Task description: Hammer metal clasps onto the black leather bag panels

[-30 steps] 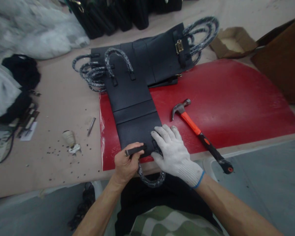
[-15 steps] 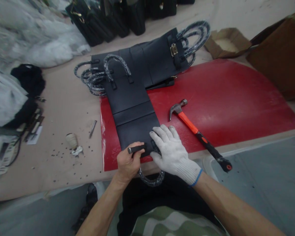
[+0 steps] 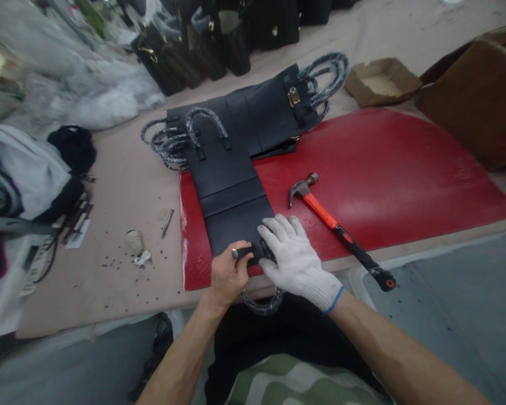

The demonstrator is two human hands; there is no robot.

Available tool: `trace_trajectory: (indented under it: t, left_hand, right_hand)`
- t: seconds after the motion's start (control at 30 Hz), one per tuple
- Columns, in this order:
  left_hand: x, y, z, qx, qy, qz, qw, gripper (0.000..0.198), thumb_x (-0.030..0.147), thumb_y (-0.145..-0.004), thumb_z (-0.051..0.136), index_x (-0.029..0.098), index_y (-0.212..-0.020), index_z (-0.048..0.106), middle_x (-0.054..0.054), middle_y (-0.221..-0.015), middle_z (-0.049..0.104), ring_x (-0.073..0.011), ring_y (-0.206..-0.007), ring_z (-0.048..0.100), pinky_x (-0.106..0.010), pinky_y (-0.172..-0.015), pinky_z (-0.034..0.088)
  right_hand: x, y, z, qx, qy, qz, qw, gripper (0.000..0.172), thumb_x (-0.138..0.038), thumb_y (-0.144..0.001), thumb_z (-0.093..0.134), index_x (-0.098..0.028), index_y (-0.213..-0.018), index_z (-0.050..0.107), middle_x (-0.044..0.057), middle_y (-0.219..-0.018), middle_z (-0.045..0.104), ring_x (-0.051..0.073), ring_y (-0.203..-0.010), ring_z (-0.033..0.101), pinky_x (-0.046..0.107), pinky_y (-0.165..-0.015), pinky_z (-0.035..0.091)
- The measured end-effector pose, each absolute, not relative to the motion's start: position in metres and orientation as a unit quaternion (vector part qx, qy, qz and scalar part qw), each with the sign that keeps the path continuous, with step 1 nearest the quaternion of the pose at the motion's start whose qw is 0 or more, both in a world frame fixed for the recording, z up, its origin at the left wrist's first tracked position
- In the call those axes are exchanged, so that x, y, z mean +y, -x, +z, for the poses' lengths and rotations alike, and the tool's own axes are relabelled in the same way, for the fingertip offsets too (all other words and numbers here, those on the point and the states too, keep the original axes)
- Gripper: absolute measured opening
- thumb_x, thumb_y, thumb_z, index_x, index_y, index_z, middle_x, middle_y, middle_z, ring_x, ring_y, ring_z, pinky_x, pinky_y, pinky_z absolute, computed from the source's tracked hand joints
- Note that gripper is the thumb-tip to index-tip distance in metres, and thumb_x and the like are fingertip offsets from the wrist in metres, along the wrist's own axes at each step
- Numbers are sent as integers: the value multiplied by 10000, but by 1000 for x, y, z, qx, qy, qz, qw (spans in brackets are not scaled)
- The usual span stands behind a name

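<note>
A flat black bag panel (image 3: 234, 194) lies across the red mat, its near end at the table edge. My bare left hand (image 3: 231, 271) is closed round a short dark punch (image 3: 242, 251) with a metal end, held over the panel's near end. Its tip is hidden by my fingers. My right hand (image 3: 293, 259), in a white knit glove, lies flat with fingers stretched on the panel's near right corner. A plastic-wrapped handle (image 3: 262, 308) loops over the edge between my wrists. To the right rests a claw hammer (image 3: 335, 225) with an orange and black grip.
More black panels (image 3: 261, 112) with wrapped handles are stacked behind. The red mat (image 3: 388, 180) spreads to the right, toward cardboard boxes (image 3: 382, 84). On the left are a metal rod (image 3: 167, 223), a thread spool (image 3: 134, 242) and small black scraps. Black bags (image 3: 274, 25) stand at the back.
The whole view has shifted, so things on the left appear farther right. My left hand has tilted the punch slightly; my right hand stays on the panel.
</note>
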State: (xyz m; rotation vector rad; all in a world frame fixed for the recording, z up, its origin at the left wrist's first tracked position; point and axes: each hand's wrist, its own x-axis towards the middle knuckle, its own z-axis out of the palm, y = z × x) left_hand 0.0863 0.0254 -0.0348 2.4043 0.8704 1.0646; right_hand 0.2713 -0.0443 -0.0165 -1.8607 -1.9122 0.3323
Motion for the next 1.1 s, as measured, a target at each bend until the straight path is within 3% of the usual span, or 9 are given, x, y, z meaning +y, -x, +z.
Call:
trace_trajectory:
  t: [0.13,0.3,0.4,0.53,0.67,0.8,0.9,0.97,1.1]
  left_hand:
    - [27,-87,-34,317,-857,357,194,114,191,-995,579,191,-1062,672,-57,-984,783,-185,-875,770,-265,-800,629]
    - [26,-89,-36,331,-848,349,224,125,180,-974,575,200,-1060,664,-54,-980,777,-193,-900,768,-270,-815,621]
    - [26,-91,-36,334,-840,356,237,124,164,-960,569,200,-1040,657,-52,-954,771,-192,-887,766,-270,-810,615]
    - [27,-95,-35,327,-835,365,252,120,158,-953,556,196,-1018,649,-52,-912,759,-193,-853,760,-276,-784,608]
    - [27,-96,-38,330,-825,378,261,140,137,-929,560,200,-1014,652,-54,-920,758,-200,-864,758,-291,-789,608]
    - [28,-98,-42,332,-820,386,262,171,117,-907,573,206,-1026,657,-51,-932,761,-200,-868,759,-292,-794,612]
    - [29,-98,-44,331,-821,382,266,188,109,-899,589,209,-1040,662,-50,-935,763,-203,-862,758,-295,-793,610]
    - [29,-98,-44,334,-820,381,266,189,112,-903,596,209,-1050,664,-50,-941,762,-205,-860,755,-297,-791,606]
    - [29,-97,-45,336,-821,380,263,173,114,-914,595,204,-1047,661,-52,-952,758,-205,-859,748,-298,-788,596]
  right_hand:
    - [-48,-276,-18,-697,649,125,277,585,-335,-832,720,-156,-1378,615,151,-1497,561,392,-1440,429,629,-1245,244]
    - [-68,-310,-8,-627,680,40,378,383,-281,-952,591,-172,-1318,619,145,-1362,644,290,-1281,584,473,-1116,467]
    - [-85,-339,-1,-574,783,-51,235,407,-313,-946,610,-119,-1304,620,198,-1275,658,358,-1139,623,515,-971,525]
    - [-98,-358,1,-547,835,-40,-27,457,-294,-1005,490,-67,-1393,569,224,-1065,651,361,-898,652,434,-675,520]
    - [-95,-362,3,-515,854,18,-80,514,-150,-986,403,-40,-1483,470,227,-1054,652,329,-860,689,391,-649,500]
    - [-89,-366,28,-452,872,173,77,405,-154,-942,417,-60,-1309,562,112,-828,663,239,-684,665,347,-630,497]
    - [-94,-351,69,-398,803,324,301,315,-351,-995,395,-164,-1195,551,-58,-623,471,169,-454,488,287,-447,412]
    - [-102,-333,98,-390,725,377,424,347,-511,-1004,435,-213,-1152,534,-86,-634,422,141,-427,427,265,-404,382]
    - [-114,-305,124,-512,685,292,428,362,-555,-1023,431,-225,-1009,580,-36,-649,541,163,-527,544,280,-501,449]
